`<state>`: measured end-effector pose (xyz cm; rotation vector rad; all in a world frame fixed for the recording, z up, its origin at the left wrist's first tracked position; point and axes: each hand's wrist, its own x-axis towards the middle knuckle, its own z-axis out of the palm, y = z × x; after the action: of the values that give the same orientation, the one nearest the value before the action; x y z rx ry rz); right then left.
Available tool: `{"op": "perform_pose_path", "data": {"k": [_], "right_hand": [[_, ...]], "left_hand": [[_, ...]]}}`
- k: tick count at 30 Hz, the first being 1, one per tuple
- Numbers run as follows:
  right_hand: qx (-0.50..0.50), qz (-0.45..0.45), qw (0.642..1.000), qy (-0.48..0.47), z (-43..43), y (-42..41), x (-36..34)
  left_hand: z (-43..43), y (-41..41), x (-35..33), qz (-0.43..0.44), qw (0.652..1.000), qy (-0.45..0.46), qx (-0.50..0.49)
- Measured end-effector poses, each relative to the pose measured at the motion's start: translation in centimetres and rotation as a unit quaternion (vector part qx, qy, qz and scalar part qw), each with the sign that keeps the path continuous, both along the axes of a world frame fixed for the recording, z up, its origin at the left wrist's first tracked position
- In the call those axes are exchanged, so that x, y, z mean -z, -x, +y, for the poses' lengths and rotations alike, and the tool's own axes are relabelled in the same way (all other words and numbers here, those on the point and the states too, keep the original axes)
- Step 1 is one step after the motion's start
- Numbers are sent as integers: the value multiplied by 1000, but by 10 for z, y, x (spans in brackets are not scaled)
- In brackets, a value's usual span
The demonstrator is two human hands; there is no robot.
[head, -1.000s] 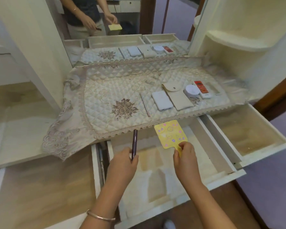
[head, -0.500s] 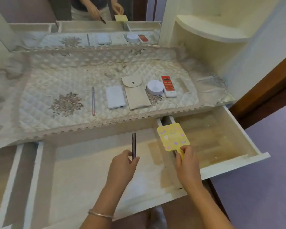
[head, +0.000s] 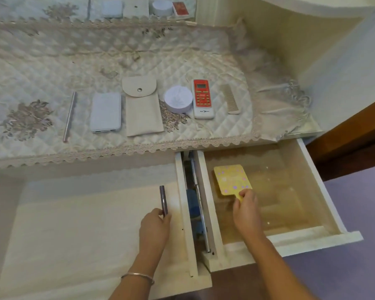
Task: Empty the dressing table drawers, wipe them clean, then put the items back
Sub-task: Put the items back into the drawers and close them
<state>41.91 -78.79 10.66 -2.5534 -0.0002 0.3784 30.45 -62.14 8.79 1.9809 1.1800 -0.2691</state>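
Note:
My right hand [head: 246,210] grips the handle of a yellow hand mirror [head: 232,179] with purple dots, held low inside the open right drawer [head: 331,211]. My left hand [head: 154,230] holds a dark purple pen [head: 163,200] upright over the right end of the wide open middle drawer [head: 74,224]. On the quilted table cover [head: 52,68] lie a thin pink stick [head: 69,116], a white power bank [head: 106,112], a beige snap pouch [head: 142,107], a round white jar [head: 178,101], a red and white remote [head: 202,98] and a beige comb [head: 231,101].
A mirror [head: 95,7] at the back reflects the items. Between the two drawers a gap shows metal rails [head: 198,204]. A curved corner shelf [head: 312,5] stands at the top right. Purple floor [head: 359,213] and a brown door frame [head: 344,131] lie to the right.
The view has swung right and down. My right hand carried the yellow mirror from above the middle drawer across into the right drawer and lowered it. My left hand kept the pen upright.

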Motion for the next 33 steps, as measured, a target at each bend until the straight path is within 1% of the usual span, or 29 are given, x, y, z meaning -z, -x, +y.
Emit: {"op": "perform_pose_path", "data": {"k": [5, 8, 16, 18, 21, 24, 28, 33], "right_hand": [[-7, 41, 999, 18, 6, -2, 23], [-29, 46, 998, 29, 6, 0, 31], [-88, 86, 989, 79, 3, 1, 38], [-100, 85, 988, 84, 2, 0, 36], [-96, 67, 990, 80, -1, -2, 21], [-104, 9, 991, 87, 2, -6, -8], [-150, -62, 983, 82, 25, -7, -55], [-230, -129, 963, 58, 80, -4, -96]], "left_hand": [[-2, 3, 21, 7, 1000, -10, 6], [-3, 5, 26, 10, 1000, -6, -4], [-2, 7, 30, 11, 1000, 1, -12], [-1, 7, 28, 16, 1000, 0, -11], [4, 10, 18, 26, 999, 3, -24], [18, 16, -3, -10, 999, -16, -40], [47, 22, -47, -78, 992, -100, -23], [97, 20, -104, -106, 970, -216, 17]]}}
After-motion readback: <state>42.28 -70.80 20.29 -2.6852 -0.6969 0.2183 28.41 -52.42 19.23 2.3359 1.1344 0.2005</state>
